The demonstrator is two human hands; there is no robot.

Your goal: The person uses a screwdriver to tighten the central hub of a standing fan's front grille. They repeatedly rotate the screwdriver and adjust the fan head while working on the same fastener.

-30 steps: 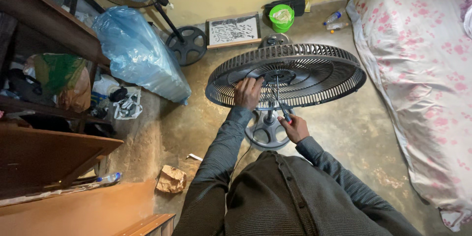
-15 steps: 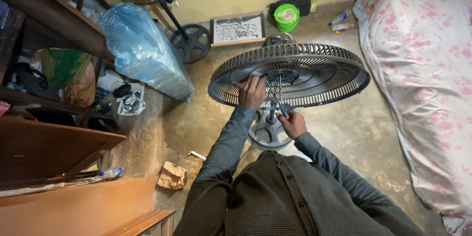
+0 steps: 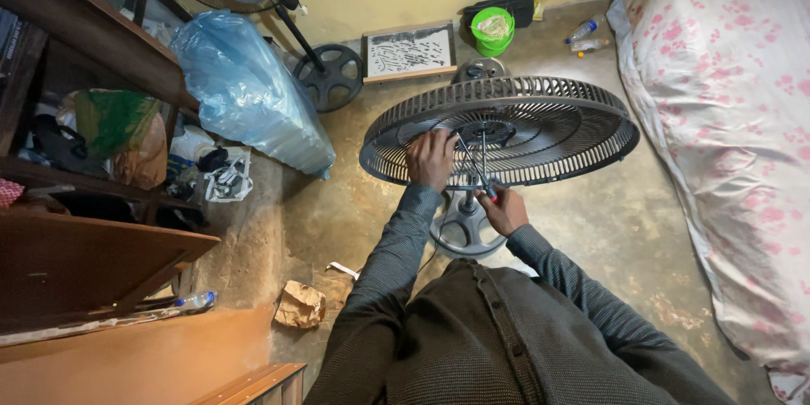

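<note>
Against round ribbed plastic fan grille (image 3: 540, 131), left hand (image 3: 430, 159), right hand (image 3: 504, 207).

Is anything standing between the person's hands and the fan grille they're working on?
Nothing visible does. The left hand already rests on the near rim of the fan grille, and the right hand sits just below that rim, its grip on a thin tool that reaches up to the grille's hub.

You are standing over a bare concrete floor (image 3: 624, 228); lying on it are a crumpled paper bag (image 3: 299, 305), a blue plastic sack (image 3: 245, 89), a green tub (image 3: 493, 29), two bottles (image 3: 584, 35) and a fan base (image 3: 467, 228).
</note>
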